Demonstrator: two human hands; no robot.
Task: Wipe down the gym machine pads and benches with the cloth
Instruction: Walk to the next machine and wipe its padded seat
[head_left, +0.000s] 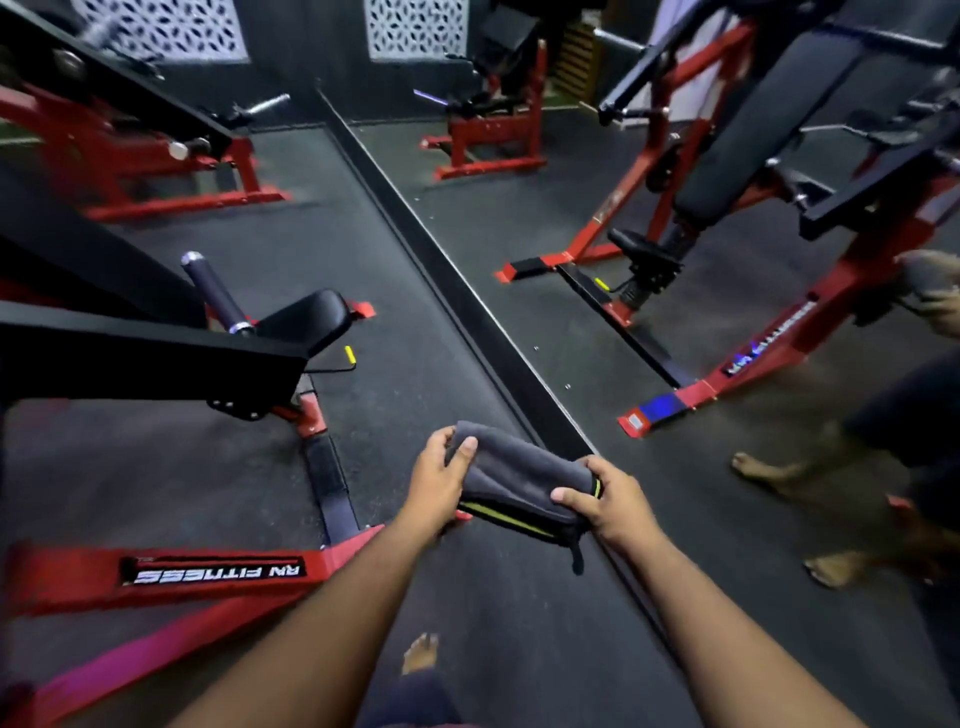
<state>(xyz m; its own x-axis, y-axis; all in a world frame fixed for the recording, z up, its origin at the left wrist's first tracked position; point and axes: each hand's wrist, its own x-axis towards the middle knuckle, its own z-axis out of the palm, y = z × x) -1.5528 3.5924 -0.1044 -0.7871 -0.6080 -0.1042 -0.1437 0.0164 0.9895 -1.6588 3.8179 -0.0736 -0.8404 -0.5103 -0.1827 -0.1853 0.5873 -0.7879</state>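
I hold the folded grey cloth (519, 491) at both ends over the floor (447, 332), left hand (439, 480) gripping its far-left end, right hand (605, 499) pinching the yellow-trimmed near end. Red-framed machine w/ black seat pad (306, 319) stands at left; incline bench (753, 119) at upper right, well apart from the cloth. A mirror (597, 234) runs along the floor's right side.
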